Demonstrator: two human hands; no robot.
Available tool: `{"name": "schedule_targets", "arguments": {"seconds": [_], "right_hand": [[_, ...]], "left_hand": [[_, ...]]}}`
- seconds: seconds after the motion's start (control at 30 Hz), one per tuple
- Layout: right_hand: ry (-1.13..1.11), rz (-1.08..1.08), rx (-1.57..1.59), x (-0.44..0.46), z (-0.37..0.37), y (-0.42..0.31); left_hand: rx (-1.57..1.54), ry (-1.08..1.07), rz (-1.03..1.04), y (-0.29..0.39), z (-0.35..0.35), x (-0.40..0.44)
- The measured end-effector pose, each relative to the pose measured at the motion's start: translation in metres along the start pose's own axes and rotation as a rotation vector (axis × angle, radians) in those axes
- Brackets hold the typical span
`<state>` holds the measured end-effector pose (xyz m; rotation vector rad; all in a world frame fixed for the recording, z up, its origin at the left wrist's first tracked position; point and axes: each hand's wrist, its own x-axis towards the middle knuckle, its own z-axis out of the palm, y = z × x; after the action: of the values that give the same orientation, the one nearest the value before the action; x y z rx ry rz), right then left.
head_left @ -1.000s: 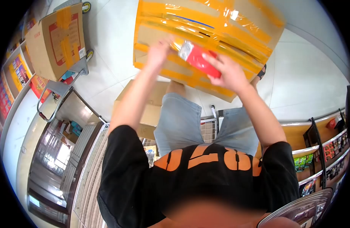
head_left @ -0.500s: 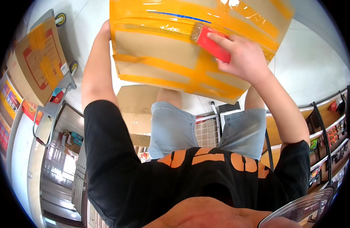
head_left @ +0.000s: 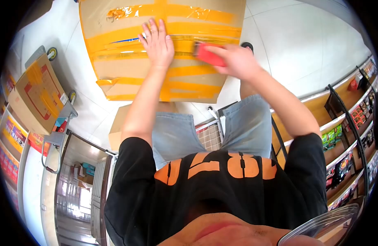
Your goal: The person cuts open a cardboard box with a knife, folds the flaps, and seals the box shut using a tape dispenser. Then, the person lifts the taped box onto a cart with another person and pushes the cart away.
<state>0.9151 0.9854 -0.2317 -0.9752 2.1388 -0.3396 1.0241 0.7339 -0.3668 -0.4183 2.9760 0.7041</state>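
A large cardboard box (head_left: 127, 67), bound with many strips of orange-yellow tape, is in front of me. My left hand (head_left: 158, 47) lies flat on its top, fingers stretched out, next to a narrow blue streak (head_left: 127, 40) along the taped seam. In my right hand (head_left: 240, 60) is a red cutter (head_left: 209, 54) with a metal end, held over the taped seam to the right of my left hand. Motion blurs the cutter and my right fingers, so whether its edge touches the tape cannot be made out.
On the left, a taped carton (head_left: 41, 96) rests on a hand truck (head_left: 68, 119) with yellow-hubbed wheels. Shelves of small packaged goods (head_left: 331, 137) line the right side. A white wire rack (head_left: 209, 135) is between my knees, and another cardboard piece (head_left: 119, 127) lies by my left leg.
My left hand has gone from the box's left edge to flat on its top. The box appears further left and turned; my right hand and the cutter also appear further left and lower.
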Motion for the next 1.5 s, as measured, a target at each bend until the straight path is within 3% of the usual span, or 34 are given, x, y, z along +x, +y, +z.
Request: {"name": "schedule_targets", "arguments": {"seconds": [0.07,0.2,0.27,0.33,0.47,0.67,0.87,0.97,1.03,1.1,1.23,1.3,1.37,1.5], "right_hand": [[-0.006,0.046,-0.084,-0.058,0.006,0.075],[-0.029,0.231,-0.226,-0.148,0.041,0.228],[-0.144,0.401,-0.253,-0.163,0.060,0.282],[-0.212,0.489,-0.229,-0.155,0.086,0.312],[-0.254,0.467,-0.134,-0.063,0.145,0.299],[-0.233,0.356,-0.196,0.059,0.204,0.264],[-0.283,0.278,-0.085,0.111,0.231,0.287],[-0.286,0.285,-0.039,0.113,0.233,0.281],[-0.269,0.304,-0.019,0.114,0.237,0.275],[-0.253,0.325,-0.002,0.112,0.241,0.271],[-0.212,0.425,0.065,0.084,0.209,0.247],[-0.155,0.514,0.104,0.056,0.181,0.232],[-0.114,0.595,0.179,0.018,0.150,0.212],[-0.008,0.678,0.239,-0.058,0.117,0.188]], "left_hand": [[0.191,0.073,-0.108,0.013,0.019,0.002],[0.199,0.086,-0.149,0.058,0.037,0.001],[0.402,-0.214,0.076,0.102,0.058,-0.008],[0.221,-0.245,0.166,0.146,0.100,-0.022],[0.276,-0.230,0.085,0.208,0.138,-0.019],[0.337,-0.166,0.134,0.201,0.151,-0.022],[0.268,-0.132,0.159,0.199,0.150,-0.022],[0.231,-0.142,0.137,0.196,0.132,-0.023],[-0.053,-0.280,0.264,0.174,0.110,-0.028],[0.066,-0.331,0.404,0.120,0.080,-0.049],[0.170,-0.381,0.460,0.040,0.024,-0.068],[0.269,-0.330,0.502,0.042,0.019,-0.061],[0.238,-0.370,0.376,0.052,0.024,-0.071],[0.169,-0.431,0.346,0.120,0.055,-0.074]]}}
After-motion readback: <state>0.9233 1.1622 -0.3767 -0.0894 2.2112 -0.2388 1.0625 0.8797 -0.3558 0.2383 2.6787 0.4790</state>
